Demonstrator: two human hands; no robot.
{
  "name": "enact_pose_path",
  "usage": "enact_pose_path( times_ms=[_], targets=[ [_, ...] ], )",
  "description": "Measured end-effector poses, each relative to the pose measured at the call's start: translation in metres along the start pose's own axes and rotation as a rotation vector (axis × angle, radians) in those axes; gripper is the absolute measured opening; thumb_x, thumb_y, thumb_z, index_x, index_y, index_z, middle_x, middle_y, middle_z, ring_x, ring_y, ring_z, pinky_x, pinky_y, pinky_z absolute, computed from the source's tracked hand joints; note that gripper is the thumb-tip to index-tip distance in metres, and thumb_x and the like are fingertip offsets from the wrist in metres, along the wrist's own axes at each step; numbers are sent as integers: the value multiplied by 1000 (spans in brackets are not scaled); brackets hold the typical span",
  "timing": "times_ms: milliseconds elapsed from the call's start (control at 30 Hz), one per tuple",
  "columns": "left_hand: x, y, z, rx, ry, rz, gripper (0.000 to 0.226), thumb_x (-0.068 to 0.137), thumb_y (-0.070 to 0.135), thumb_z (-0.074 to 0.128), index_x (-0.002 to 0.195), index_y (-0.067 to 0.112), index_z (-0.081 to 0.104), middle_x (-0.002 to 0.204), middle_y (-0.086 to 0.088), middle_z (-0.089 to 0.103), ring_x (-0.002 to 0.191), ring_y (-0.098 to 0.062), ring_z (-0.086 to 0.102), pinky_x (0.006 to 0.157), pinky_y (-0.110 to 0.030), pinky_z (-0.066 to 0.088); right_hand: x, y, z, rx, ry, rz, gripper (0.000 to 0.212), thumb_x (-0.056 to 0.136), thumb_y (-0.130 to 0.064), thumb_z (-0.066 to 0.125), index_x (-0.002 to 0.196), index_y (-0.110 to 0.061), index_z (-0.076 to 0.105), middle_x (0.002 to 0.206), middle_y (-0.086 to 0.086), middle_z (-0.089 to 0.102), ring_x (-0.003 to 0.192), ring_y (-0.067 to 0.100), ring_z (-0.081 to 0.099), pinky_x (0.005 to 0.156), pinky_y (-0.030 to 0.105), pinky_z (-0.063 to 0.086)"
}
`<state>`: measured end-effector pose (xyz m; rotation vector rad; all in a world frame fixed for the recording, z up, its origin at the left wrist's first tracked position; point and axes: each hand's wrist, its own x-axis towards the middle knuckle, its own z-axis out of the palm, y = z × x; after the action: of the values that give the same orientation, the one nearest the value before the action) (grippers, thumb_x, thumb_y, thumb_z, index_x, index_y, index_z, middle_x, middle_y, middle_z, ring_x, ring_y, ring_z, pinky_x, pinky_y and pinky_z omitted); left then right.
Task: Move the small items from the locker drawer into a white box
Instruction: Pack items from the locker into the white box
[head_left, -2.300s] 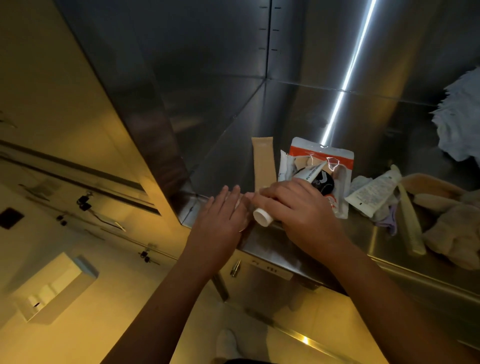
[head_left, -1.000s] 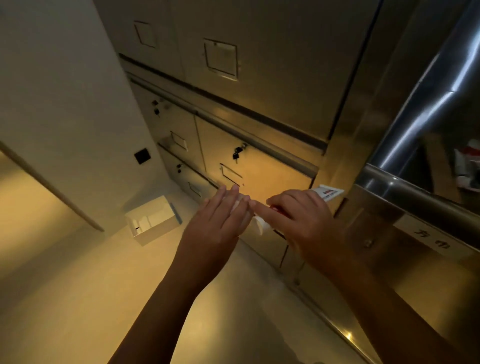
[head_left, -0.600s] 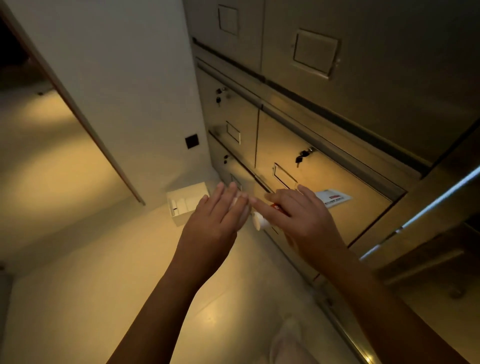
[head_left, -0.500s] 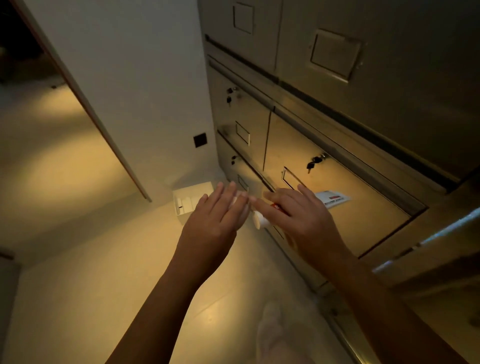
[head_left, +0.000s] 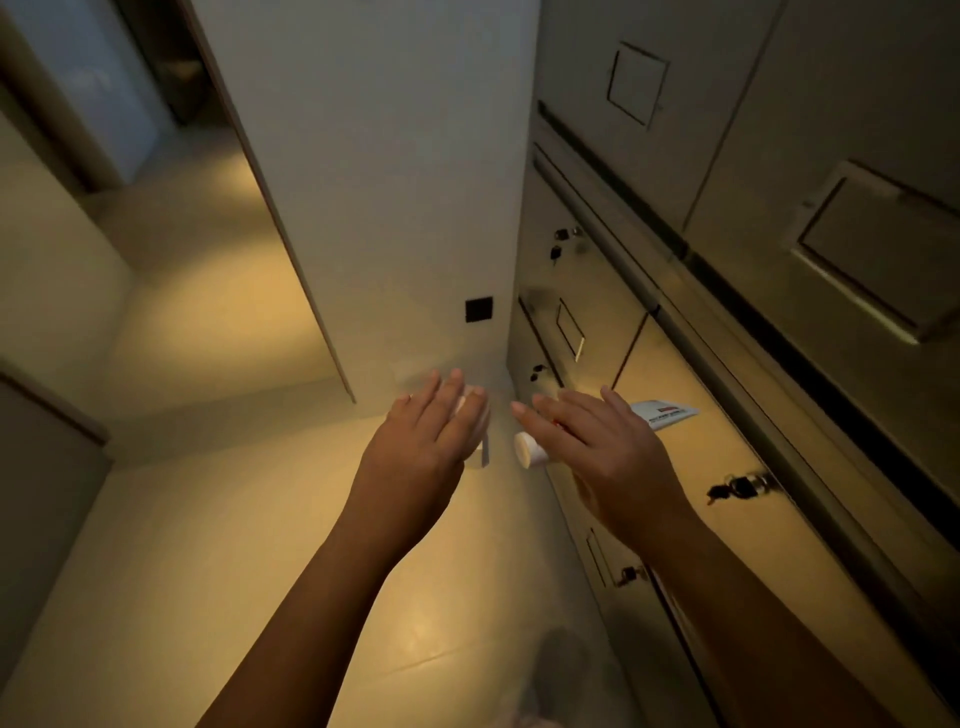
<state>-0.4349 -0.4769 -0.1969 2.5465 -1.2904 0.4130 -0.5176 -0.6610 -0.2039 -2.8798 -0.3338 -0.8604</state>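
My right hand (head_left: 597, 452) holds a white tube under its palm. The tube's round cap (head_left: 527, 450) sticks out on the left and its flat printed tail (head_left: 666, 413) on the right. My left hand (head_left: 423, 436) is held out beside it, fingers nearly straight, with a small white item (head_left: 466, 403) showing between the fingers. Both hands hover above the floor near the corner. The white box is hidden behind my left hand; a pale sliver (head_left: 484, 453) at the hand's edge may be part of it.
Closed metal locker drawers (head_left: 727, 509) with keys in their locks run along the right. A white wall (head_left: 395, 208) with a black square socket (head_left: 479, 309) stands ahead. The pale floor (head_left: 218, 545) spreads to the left, and a doorway opens at the far left.
The view has swung from the open drawer down to the floor corner. Both hands have carried their items away from the drawer, and now the box is behind my left hand.
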Motion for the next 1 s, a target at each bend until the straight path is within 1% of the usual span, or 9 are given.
enact_pose_path(
  times_ms=[100, 233, 300, 467, 567, 700, 800, 900, 1000],
  targets=[
    [14, -16, 6, 34, 6, -69, 62, 58, -10, 79, 117, -6, 59, 121, -29, 56, 111, -47, 53, 83, -56, 46, 19, 18, 17, 18, -10, -32, 49, 70, -4, 63, 118, -5, 60, 107, 18, 67, 98, 33, 64, 87, 47, 43],
    [31, -44, 13, 64, 1, -131, 64, 55, -13, 78, 115, -8, 58, 118, -29, 57, 108, -48, 54, 80, -57, 47, 49, 36, 46, 60, -45, -69, 59, 62, 3, 79, 118, -5, 61, 107, 18, 67, 97, 34, 64, 81, 53, 50],
    [42, -59, 19, 73, -6, -157, 64, 54, -11, 79, 115, -7, 59, 118, -28, 58, 107, -48, 55, 80, -57, 47, 66, 44, 63, 80, -60, -97, 62, 61, 2, 82, 118, -6, 61, 107, 18, 67, 97, 34, 64, 78, 52, 53],
    [73, -110, 40, 62, -54, -171, 67, 58, -9, 79, 121, -6, 55, 124, -28, 54, 114, -48, 50, 87, -58, 42, 115, 57, 113, 112, -43, -135, 55, 66, -3, 77, 119, -7, 61, 107, 17, 67, 97, 33, 64, 83, 53, 49],
    [98, -154, 52, 45, -58, -186, 64, 58, -12, 76, 119, -6, 57, 123, -28, 54, 113, -48, 50, 86, -58, 44, 152, 64, 145, 131, -41, -129, 53, 69, 0, 73, 119, -8, 60, 109, 16, 67, 98, 33, 64, 84, 53, 49],
    [139, -219, 69, 42, -68, -180, 64, 59, -13, 74, 120, -5, 56, 125, -28, 53, 115, -47, 49, 87, -57, 44, 210, 79, 189, 145, -6, -116, 38, 80, 0, 52, 116, -6, 62, 106, 16, 68, 98, 31, 64, 85, 51, 48],
    [165, -262, 84, 43, -81, -157, 62, 60, -12, 74, 120, -6, 56, 125, -28, 53, 115, -47, 50, 86, -57, 44, 246, 90, 225, 151, -25, -93, 47, 71, 6, 66, 117, -6, 62, 105, 16, 67, 99, 31, 63, 87, 52, 47],
    [188, -293, 107, 53, -80, -149, 58, 64, -11, 73, 119, -6, 57, 124, -29, 53, 114, -47, 50, 86, -57, 45, 270, 105, 265, 176, -68, -107, 41, 76, -3, 63, 117, -7, 62, 106, 16, 67, 99, 31, 63, 90, 51, 45],
    [205, -316, 136, 29, -76, -173, 59, 64, -11, 74, 120, -6, 56, 125, -29, 53, 114, -48, 50, 86, -57, 44, 284, 125, 307, 203, -83, -131, 38, 76, -4, 71, 113, -7, 64, 104, 16, 68, 98, 29, 64, 89, 52, 47]
  ],
)
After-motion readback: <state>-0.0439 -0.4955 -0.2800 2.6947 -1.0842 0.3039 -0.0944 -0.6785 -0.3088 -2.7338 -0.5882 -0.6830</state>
